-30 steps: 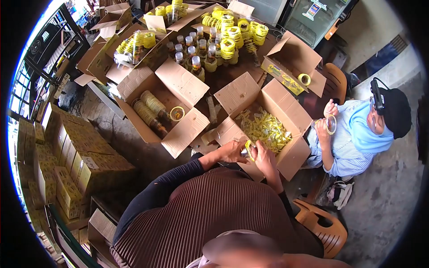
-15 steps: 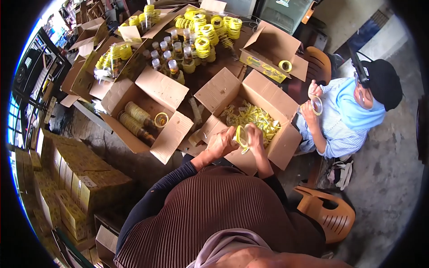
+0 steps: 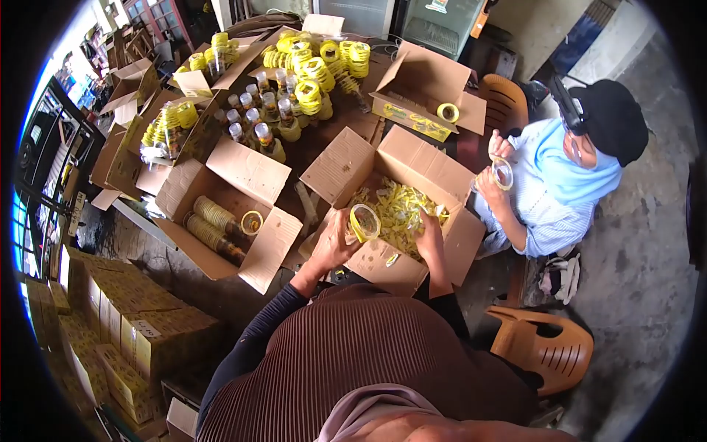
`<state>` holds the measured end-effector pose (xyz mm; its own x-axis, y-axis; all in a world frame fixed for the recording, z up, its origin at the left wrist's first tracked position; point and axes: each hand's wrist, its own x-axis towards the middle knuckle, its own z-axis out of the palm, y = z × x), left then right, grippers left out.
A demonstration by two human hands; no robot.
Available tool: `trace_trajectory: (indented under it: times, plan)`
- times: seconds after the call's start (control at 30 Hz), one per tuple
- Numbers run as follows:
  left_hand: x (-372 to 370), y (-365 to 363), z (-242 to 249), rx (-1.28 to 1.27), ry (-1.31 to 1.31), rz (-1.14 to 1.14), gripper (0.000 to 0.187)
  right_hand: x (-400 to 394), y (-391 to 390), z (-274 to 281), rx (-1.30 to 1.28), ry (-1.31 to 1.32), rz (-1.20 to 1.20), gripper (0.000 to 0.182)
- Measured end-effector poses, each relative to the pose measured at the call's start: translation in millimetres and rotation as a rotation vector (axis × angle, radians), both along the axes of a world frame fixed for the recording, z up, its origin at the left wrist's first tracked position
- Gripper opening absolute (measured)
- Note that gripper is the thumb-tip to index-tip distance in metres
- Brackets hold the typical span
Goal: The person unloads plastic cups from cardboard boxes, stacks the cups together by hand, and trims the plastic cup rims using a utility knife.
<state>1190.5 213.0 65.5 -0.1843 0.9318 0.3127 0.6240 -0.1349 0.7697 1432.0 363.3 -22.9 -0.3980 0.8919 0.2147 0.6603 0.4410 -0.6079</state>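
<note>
My left hand (image 3: pixel 336 241) is closed on a roll of tape (image 3: pixel 364 222) with a yellow rim and a clear middle. The roll is tilted toward me over the near left side of an open cardboard box (image 3: pixel 421 156). Inside that box lies a heap of crumpled yellow and whitish strips (image 3: pixel 398 210). My right hand (image 3: pixel 430 239) is at the right part of the heap, its thumb and fingers seemingly apart among the strips. Whether a strip touches its fingertips is hard to make out.
To the left, an open box (image 3: pixel 269 239) holds rows of rolls and one loose roll (image 3: pixel 252 222). Stacked yellow rolls (image 3: pixel 309 96) stand behind. At the right sits a co-worker (image 3: pixel 549 184) holding a clear ring. An orange chair (image 3: pixel 545 346) stands right; cartons (image 3: pixel 147 324) are piled left.
Both hands were together at the roll. Now my left hand has drawn it leftward and turned its face toward me, while my right hand has left it and gone down to the strips.
</note>
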Motion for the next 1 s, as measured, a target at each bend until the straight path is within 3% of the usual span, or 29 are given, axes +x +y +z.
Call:
trace_trajectory:
  times: [0.07, 0.13, 0.17, 0.23, 0.27, 0.37, 0.43, 0.5, 0.53, 0.6, 0.63, 0.73, 0.77, 0.83, 1.0]
  plan:
    - [-4, 4, -9, -0.005, 0.009, -0.008, 0.064, 0, -6, 0, -0.105, 0.033, -0.037, 0.057]
    - [-6, 5, -6, 0.007, -0.010, 0.012, 0.069, 7, -11, 6, -0.099, -0.035, 0.237, 0.057]
    - [-7, 6, -3, 0.009, -0.046, 0.018, 0.071, 11, -15, 4, -0.102, -0.038, 0.227, 0.057]
    - [-10, 10, 2, 0.040, -0.169, 0.008, 0.068, 11, -30, 3, -0.115, -0.016, 0.471, 0.048]
    - [-13, 11, 2, 0.039, -0.182, 0.022, 0.069, 9, -41, 6, -0.234, 0.104, 0.415, 0.036]
    - [-24, 10, 0, 0.035, -0.243, 0.071, 0.061, 8, -43, -1, -0.273, -0.001, 0.344, 0.030]
    - [-30, 10, -1, 0.035, -0.150, 0.094, 0.058, 9, -31, -9, -0.399, 0.080, 0.282, 0.024]
    - [-37, 7, -10, 0.050, -0.136, 0.098, 0.055, 7, -16, -23, -0.289, 0.197, -0.039, 0.021]
    - [-40, 5, -12, 0.037, -0.124, 0.105, 0.055, 2, -11, -18, -0.299, 0.193, -0.036, 0.021]
    - [-40, -1, -13, 0.011, -0.115, 0.118, 0.055, -4, -10, -5, 0.329, 0.095, -0.039, 0.023]
    - [-40, -5, -9, -0.014, -0.207, 0.156, 0.055, -10, -17, 7, 0.319, 0.094, -0.036, 0.023]
    - [-46, -12, -15, -0.021, -0.344, 0.219, 0.056, -38, -43, 29, 0.274, 0.177, 0.243, 0.036]
    - [-49, -15, -19, 0.002, -0.390, 0.240, 0.057, -44, -56, 35, 0.199, 0.091, 0.349, 0.038]
    - [-54, -22, -17, -0.013, -0.415, 0.241, 0.056, -55, -78, 27, 0.020, 0.073, 0.594, 0.030]
    - [-62, -41, -13, -0.070, -0.418, 0.257, 0.057, -87, -106, 0, 0.106, -0.100, 0.723, 0.027]
